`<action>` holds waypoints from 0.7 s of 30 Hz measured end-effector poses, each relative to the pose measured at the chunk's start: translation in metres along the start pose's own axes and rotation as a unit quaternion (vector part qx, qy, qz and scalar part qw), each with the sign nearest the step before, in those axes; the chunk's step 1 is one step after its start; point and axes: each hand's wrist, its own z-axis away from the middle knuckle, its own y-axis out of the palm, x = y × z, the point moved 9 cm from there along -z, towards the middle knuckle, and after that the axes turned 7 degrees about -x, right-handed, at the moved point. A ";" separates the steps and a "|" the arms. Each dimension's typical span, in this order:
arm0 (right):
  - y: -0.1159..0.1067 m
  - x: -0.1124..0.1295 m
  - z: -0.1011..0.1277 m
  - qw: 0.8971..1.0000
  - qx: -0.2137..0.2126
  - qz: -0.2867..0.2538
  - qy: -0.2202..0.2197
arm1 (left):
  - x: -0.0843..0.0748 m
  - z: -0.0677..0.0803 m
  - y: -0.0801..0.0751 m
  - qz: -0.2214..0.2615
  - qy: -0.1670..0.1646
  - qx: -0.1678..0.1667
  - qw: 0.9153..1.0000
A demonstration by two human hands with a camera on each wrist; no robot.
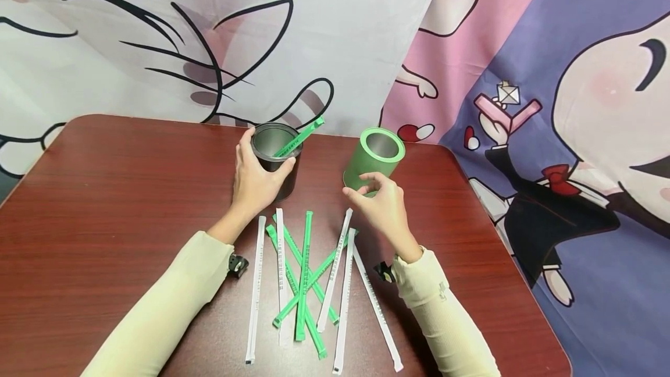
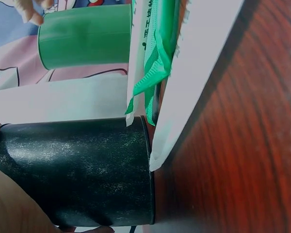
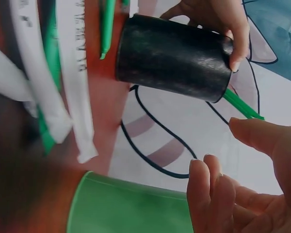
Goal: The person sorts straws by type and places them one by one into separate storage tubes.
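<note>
My left hand [image 1: 251, 179] grips a black cylindrical can [image 2: 77, 170] near its rim, thumb on the near side. One green-wrapped straw [image 1: 309, 134] leans inside that can, its end sticking out to the right. My right hand [image 1: 384, 205] is in front of a green can [image 1: 361, 162], thumb and fingers bent apart with nothing between them. In the right wrist view the fingers hover beside the green can; contact cannot be told. On the table before the cans lie several green-wrapped straws [image 1: 303, 272] and several white-wrapped straws [image 1: 256, 295], partly crossing.
A dark reddish wooden table [image 1: 131, 202] carries everything. Behind it hangs a cloth with cartoon figures [image 1: 340, 28], covering the back and right side. Small black devices [image 1: 238, 265] are worn at the wrists.
</note>
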 end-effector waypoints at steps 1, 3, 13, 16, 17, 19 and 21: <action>0.001 -0.002 0.001 1.000 0.003 0.001 0.001 | 0.000 0.000 0.000 0.000 0.000 0.000 1.000; 0.003 -0.006 0.003 1.000 0.010 0.002 0.005 | 0.000 -0.001 0.000 0.001 0.001 0.000 1.000; 0.021 -0.040 0.010 0.996 0.064 0.005 0.054 | 0.002 0.000 0.000 -0.001 0.001 0.002 1.000; 0.026 -0.051 0.013 0.994 0.081 -0.008 0.080 | 0.002 0.001 0.000 -0.001 0.003 0.003 1.000; 0.028 -0.053 0.014 0.992 0.085 -0.013 0.087 | 0.002 0.001 0.000 -0.001 0.003 0.003 1.000; 0.031 -0.058 0.016 0.991 0.091 -0.024 0.099 | 0.002 0.000 0.000 -0.001 0.003 0.002 1.000; 0.034 -0.061 0.018 0.989 0.095 -0.032 0.109 | 0.001 0.000 0.000 0.000 0.004 0.001 1.000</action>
